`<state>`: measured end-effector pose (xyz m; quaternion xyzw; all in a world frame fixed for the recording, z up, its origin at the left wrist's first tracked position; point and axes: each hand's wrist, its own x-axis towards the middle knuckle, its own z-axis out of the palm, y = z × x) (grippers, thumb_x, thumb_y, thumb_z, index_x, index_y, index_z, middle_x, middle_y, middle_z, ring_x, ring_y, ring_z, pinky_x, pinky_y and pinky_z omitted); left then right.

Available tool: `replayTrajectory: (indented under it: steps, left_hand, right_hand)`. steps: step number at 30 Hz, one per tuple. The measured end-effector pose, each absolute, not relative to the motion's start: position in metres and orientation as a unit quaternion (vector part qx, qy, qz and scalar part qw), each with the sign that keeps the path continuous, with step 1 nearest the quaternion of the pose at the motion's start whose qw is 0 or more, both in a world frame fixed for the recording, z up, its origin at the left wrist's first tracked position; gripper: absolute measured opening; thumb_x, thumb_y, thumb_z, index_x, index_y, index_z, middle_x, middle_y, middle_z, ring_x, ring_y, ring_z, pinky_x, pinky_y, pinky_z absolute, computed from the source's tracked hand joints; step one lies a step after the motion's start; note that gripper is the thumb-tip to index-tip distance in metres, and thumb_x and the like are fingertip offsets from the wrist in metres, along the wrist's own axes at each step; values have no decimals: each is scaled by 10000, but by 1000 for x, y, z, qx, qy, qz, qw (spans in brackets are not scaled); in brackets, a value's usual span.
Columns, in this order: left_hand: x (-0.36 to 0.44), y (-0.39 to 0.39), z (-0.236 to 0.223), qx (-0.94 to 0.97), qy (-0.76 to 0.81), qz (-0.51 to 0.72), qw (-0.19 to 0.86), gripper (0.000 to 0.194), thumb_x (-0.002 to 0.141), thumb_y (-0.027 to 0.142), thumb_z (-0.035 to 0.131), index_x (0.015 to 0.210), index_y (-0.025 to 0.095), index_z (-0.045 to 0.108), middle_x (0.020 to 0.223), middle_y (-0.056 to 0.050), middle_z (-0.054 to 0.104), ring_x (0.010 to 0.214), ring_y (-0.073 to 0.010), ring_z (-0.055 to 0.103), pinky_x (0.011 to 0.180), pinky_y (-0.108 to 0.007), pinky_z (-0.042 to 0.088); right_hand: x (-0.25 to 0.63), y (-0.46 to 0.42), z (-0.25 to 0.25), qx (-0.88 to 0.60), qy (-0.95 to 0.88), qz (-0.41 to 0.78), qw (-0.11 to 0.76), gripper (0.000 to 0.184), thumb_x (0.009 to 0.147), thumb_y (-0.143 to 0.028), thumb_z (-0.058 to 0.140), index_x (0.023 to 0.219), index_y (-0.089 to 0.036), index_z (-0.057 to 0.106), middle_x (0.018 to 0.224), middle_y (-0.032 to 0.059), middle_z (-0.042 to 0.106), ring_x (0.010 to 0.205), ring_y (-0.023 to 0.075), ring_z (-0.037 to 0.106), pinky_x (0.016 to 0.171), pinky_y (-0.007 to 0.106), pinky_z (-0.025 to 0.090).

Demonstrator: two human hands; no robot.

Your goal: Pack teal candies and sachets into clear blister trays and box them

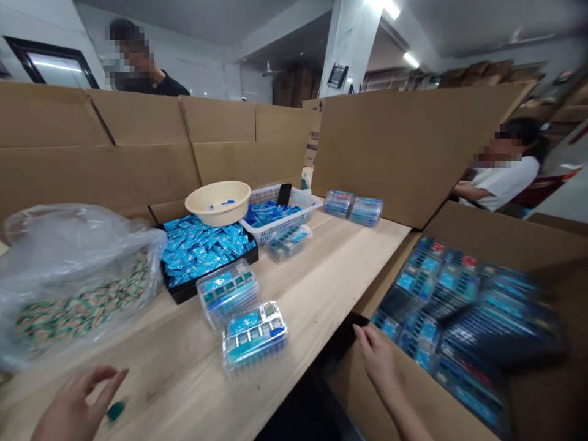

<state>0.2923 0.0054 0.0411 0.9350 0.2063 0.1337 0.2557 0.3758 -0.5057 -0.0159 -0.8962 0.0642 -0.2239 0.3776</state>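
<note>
My left hand (pixel 76 404) is at the table's near left, thumb and fingers apart and nothing seen between them. Beside it on the wood lies a small dark green piece (pixel 116 411). My right hand (pixel 379 354) hovers at the near edge of a cardboard box, fingers loosely stretched and empty. Inside that box are stacked clear plastic cases (pixel 445 306), blurred at the right. Between my hands, one clear compartment case (pixel 255 337) with a blue packet and blue and teal contents sits on the table. A second case (pixel 227 288) touches or nearly touches it behind.
Further back stand a clear bag (pixel 82 236) of small green-and-tan pieces, a black tray (pixel 184 295) of blue packets, a cream bowl (pixel 218 214) and a white basket (pixel 280 229). More cases (pixel 353 208) lie near cardboard walls (pixel 367 153). Two people are beyond.
</note>
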Motion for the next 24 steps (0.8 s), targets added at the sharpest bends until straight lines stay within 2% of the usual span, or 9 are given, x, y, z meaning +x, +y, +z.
replayTrajectory:
  steps: [4,7,9,12,14,19,21,24]
  left_hand:
    - [323,-64,105,925,159,175,298,356,601,581,492,624,234,569,664,13,618,703,-208,551,683,-300,421]
    - [347,-112,132,901,91,170,388,388,630,566,491,641,192,594,727,-19,629,763,-203,553,725,-275,418]
    - [361,-139,142,865,60,150,475,407,664,558,471,674,180,621,866,-42,634,880,-209,544,808,-273,400]
    - [380,-173,148,793,61,71,602,442,686,530,489,892,162,622,1068,-71,580,980,-219,524,854,-302,394]
    - [394,-189,150,753,74,17,654,482,678,497,535,1026,165,566,1134,-85,543,986,-224,528,844,-331,408]
    - [418,-205,157,692,96,-65,713,438,687,418,580,1044,167,543,1151,-108,531,1005,-223,528,866,-356,409]
    - [417,-202,161,683,117,-82,717,418,680,396,596,1034,180,550,1153,-92,537,1013,-221,528,874,-347,416]
    - [415,-190,165,673,155,-76,719,418,668,407,599,1034,212,551,1160,-51,545,1032,-217,521,864,-321,445]
  right_hand:
    - [370,-503,-30,-867,50,-285,405,339,778,-421,382,802,-156,591,765,95,607,715,209,567,641,322,442]
    - [395,-491,-14,-859,37,-259,441,318,775,-407,398,760,-162,601,707,81,603,636,189,560,613,312,446]
    - [418,-485,-2,-855,40,-239,459,313,783,-373,384,855,-157,597,721,71,603,591,169,551,592,301,446]
    - [458,-480,12,-852,10,-252,460,362,770,-297,362,1053,-140,523,891,98,565,685,169,549,634,307,450]
    - [489,-477,20,-858,-10,-245,451,394,751,-283,376,1083,-114,503,970,135,517,752,179,531,677,319,440]
    - [560,-456,39,-872,7,-208,442,443,744,-274,403,1093,-16,492,1036,209,464,775,185,506,777,347,385]
    - [575,-445,40,-875,18,-210,436,421,745,-243,405,1080,-5,496,1025,192,475,818,183,502,804,332,374]
    - [576,-434,29,-880,30,-218,422,360,733,-241,461,1039,-64,533,974,134,510,861,187,501,818,321,383]
